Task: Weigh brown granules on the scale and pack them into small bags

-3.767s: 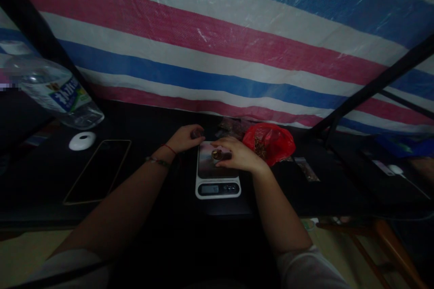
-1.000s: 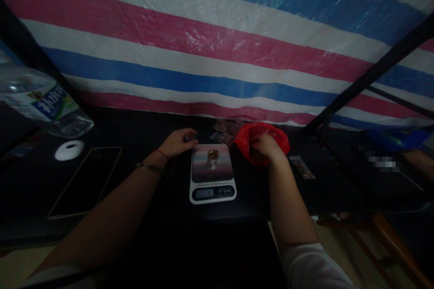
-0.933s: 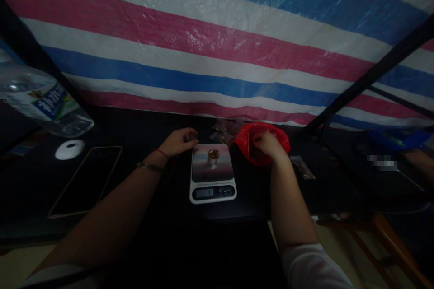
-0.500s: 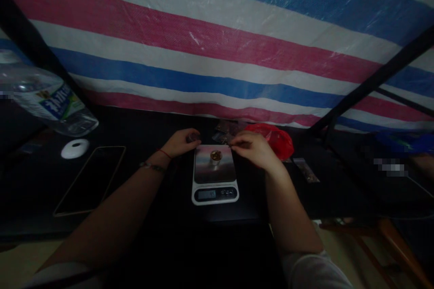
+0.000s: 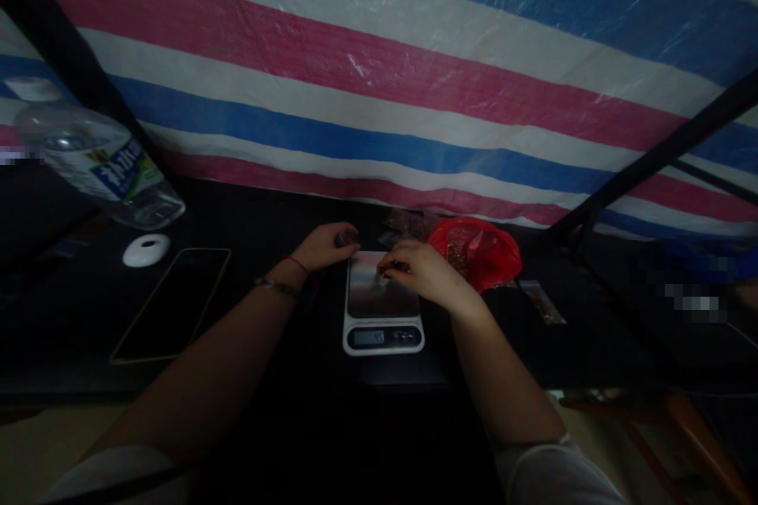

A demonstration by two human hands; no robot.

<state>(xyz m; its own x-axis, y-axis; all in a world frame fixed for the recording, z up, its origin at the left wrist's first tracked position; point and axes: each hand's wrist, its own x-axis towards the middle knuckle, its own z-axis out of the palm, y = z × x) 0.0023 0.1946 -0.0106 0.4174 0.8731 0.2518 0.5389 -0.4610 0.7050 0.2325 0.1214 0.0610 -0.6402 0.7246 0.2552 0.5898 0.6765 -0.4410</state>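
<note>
A white kitchen scale (image 5: 384, 338) with a shiny metal top and a lit display lies in front of me. On its plate stands a small round cup (image 5: 380, 274), partly covered by my fingers. My right hand (image 5: 418, 272) is over the scale, fingertips pinched together at the cup's top. Whether they grip the cup or a small brown piece above it cannot be made out. My left hand (image 5: 327, 246) is at the scale's far left corner, fingers curled round a small, dark, see-through item (image 5: 347, 238) whose kind is unclear.
Behind my right hand lies an open red plastic bag (image 5: 491, 252) with small brown pieces. Small clear packets (image 5: 408, 222) lie beyond the scale, another packet (image 5: 542, 302) to the right. Leftward are a phone (image 5: 171, 305), a white rounded case (image 5: 145, 250) and a plastic bottle (image 5: 112, 166).
My right hand has moved left from the scale's far right corner to above the cup, covering part of it. My left hand stays by the corner. The whole view has shifted slightly.
</note>
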